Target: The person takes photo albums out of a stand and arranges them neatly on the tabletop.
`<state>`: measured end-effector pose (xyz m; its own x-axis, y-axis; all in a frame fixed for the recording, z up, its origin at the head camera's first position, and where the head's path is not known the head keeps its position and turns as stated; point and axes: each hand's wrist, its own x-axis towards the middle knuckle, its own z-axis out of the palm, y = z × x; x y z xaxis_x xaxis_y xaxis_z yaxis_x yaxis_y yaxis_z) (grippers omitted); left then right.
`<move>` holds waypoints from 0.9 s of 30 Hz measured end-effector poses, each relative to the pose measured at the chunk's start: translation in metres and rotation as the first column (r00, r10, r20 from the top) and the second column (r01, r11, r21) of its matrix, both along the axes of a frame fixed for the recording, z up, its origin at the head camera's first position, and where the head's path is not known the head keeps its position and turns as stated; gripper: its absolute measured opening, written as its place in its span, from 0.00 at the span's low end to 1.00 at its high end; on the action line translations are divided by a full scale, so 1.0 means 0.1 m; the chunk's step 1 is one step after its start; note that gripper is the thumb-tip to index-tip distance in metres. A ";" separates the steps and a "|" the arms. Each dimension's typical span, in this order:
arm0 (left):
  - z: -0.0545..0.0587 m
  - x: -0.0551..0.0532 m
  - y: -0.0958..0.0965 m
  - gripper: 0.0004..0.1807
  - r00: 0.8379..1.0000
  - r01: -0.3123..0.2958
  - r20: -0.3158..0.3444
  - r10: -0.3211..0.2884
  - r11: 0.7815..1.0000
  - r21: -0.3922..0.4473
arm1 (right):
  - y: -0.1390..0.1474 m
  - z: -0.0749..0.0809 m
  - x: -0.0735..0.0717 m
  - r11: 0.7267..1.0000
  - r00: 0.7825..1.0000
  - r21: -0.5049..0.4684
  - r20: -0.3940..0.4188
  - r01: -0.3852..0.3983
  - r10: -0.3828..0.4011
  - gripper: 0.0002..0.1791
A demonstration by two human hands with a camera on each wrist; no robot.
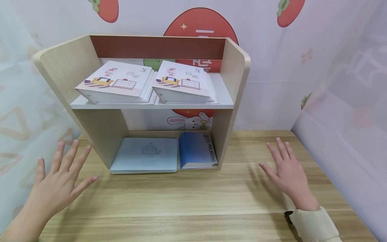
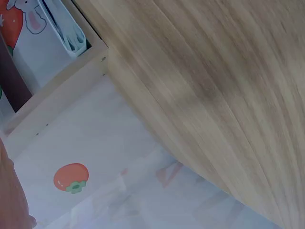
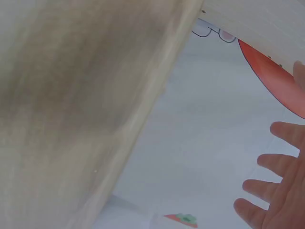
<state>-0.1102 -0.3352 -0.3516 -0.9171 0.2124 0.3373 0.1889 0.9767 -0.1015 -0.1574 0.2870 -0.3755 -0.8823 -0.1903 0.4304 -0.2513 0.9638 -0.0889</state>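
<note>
My left hand hovers over the table at the left, fingers spread and holding nothing, close to the shelf's left side. On the right, my right hand is also spread and bare over the tabletop, well apart from the shelf. Between them stands a two-tier wooden shelf. Its upper tier carries a left white binder and a right white binder, both lying flat with printed covers. Down on the lower tier lie a pale blue folder with a whale drawing and a blue box-like book marked POLAROID.
The wood-grain table extends in front of the shelf and to its right. White printed curtains enclose the back and both sides. A dark band shows at the right sleeve.
</note>
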 end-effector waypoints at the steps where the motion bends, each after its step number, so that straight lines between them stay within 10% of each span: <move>1: 0.00 0.01 0.01 0.51 1.000 0.002 -0.003 -0.002 1.000 0.006 | 0.00 0.01 0.00 1.000 1.000 -0.006 -0.021 -0.006 0.006 0.40; 6: 0.04 0.01 0.07 0.48 0.990 0.091 -0.110 -0.084 0.994 0.060 | -0.02 0.04 -0.02 0.993 0.984 -0.100 -0.172 -0.070 0.053 0.38; 8: 0.06 -0.01 0.13 0.44 0.961 0.176 -0.226 -0.157 0.982 0.070 | -0.04 0.06 -0.04 0.984 0.963 -0.136 -0.259 -0.117 0.079 0.36; 10: 0.09 -0.04 0.19 0.42 0.897 0.290 -0.368 -0.246 0.954 0.069 | -0.07 0.10 -0.06 0.974 0.934 -0.158 -0.344 -0.163 0.100 0.36; 14: 0.18 -0.14 0.36 0.37 0.717 0.487 -0.585 -0.379 0.873 0.032 | -0.16 0.17 -0.10 0.954 0.880 -0.195 -0.461 -0.228 0.117 0.37; 17: 0.25 -0.18 0.49 0.33 0.623 0.569 -0.662 -0.416 0.822 0.019 | -0.23 0.24 -0.11 0.938 0.847 -0.217 -0.517 -0.269 0.123 0.36; 22: 0.30 -0.26 0.68 0.29 0.533 0.623 -0.741 -0.408 0.782 0.018 | -0.35 0.36 -0.10 0.916 0.817 -0.239 -0.559 -0.321 0.141 0.31; 27: 0.36 -0.34 0.87 0.28 0.480 0.662 -0.786 -0.390 0.749 0.033 | -0.47 0.47 -0.08 0.886 0.826 -0.305 -0.546 -0.349 0.138 0.26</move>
<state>-0.1438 -0.2478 -0.3155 -0.1059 0.3357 0.9360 0.6792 0.7119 -0.1786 -0.1650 0.2399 -0.3284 -0.4726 -0.1000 0.8756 -0.5835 0.7800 -0.2258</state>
